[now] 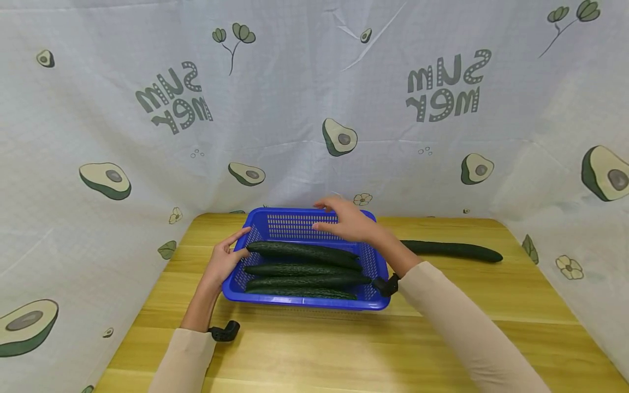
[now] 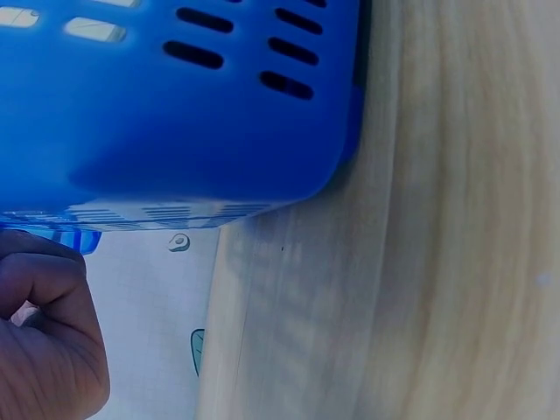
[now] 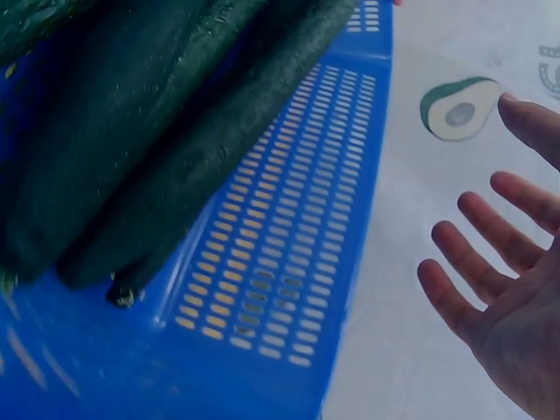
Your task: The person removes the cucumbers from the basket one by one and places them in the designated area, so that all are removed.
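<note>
A blue plastic basket (image 1: 304, 301) with slotted walls stands on the table, and several dark green cucumbers (image 1: 302, 269) lie side by side in it. My left hand (image 1: 223, 266) grips the basket's left rim, its thumb on the inner side near the end of the rearmost cucumber (image 1: 300, 250). In the left wrist view the fingers of that hand (image 2: 52, 324) are curled at the rim. Over the back right part of the basket is my right hand (image 1: 348, 221), holding nothing. The right wrist view shows its fingers (image 3: 503, 232) spread apart, beside the basket wall.
Right of the basket, partly behind my right forearm, another cucumber (image 1: 457, 250) lies on the wooden table (image 1: 314, 349). A white cloth (image 1: 295, 98) printed with avocados hangs behind the table and along its sides.
</note>
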The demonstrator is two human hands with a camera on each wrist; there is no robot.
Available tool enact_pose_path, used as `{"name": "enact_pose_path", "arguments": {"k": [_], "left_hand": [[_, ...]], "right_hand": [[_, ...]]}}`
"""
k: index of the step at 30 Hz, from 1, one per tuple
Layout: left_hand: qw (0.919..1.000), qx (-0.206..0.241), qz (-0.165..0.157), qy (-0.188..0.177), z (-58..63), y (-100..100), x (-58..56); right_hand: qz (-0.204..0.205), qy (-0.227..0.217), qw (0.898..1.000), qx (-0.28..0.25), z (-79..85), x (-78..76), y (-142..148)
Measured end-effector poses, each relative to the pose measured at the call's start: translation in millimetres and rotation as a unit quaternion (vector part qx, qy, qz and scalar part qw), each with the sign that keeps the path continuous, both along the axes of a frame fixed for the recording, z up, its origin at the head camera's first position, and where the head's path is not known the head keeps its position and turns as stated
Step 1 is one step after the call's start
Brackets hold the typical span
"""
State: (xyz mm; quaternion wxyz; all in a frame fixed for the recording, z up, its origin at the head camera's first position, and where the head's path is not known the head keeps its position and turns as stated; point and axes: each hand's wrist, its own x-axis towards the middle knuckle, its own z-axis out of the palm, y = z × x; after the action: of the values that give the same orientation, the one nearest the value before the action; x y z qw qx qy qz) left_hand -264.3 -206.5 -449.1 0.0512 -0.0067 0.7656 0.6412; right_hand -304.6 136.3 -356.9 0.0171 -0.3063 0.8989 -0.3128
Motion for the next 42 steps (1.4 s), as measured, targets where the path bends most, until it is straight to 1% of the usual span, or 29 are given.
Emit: {"name": "enact_pose_path", "arguments": {"k": [6,9,12,20,27,31,38,42], "left_hand": [[1.0000,-0.001,0.000,-0.002,-0.7,-0.4,-0.8],[1.0000,0.003,0.000,-0.005,-0.5,-0.5,-0.9],[1.0000,0.005,0.000,-0.007,-0.1,-0.3,-0.5],[1.0000,0.003,0.001,-0.005,0.0,-0.1,-0.6],[0.9999,0.011,0.001,-0.013,2.1,0.6,-0.2],[0.9998,0.016,0.002,-0.013,2.0,1.0,-0.5],[0.9999,0.009,0.010,-0.007,0.5,1.4,-0.6],[0.9999,0.003,0.013,-0.006,-0.7,1.4,-1.3]], "right_hand": [[0.017,-0.009,1.000,0.010,-13.1,-7.7,-11.8],[0.015,-0.019,1.000,0.016,-19.2,-9.4,-16.0],[0.012,-0.030,0.999,0.025,-26.1,-10.2,-18.8],[0.020,-0.049,0.997,0.061,-39.5,-12.2,-24.5],[0.027,-0.062,0.994,0.083,-50.4,-13.2,-29.9],[0.033,-0.076,0.992,0.094,-53.4,-12.3,-32.1],[0.058,-0.107,0.984,0.130,-55.6,-9.2,-34.4],[0.061,-0.103,0.983,0.140,-58.6,-10.4,-36.0]]}}
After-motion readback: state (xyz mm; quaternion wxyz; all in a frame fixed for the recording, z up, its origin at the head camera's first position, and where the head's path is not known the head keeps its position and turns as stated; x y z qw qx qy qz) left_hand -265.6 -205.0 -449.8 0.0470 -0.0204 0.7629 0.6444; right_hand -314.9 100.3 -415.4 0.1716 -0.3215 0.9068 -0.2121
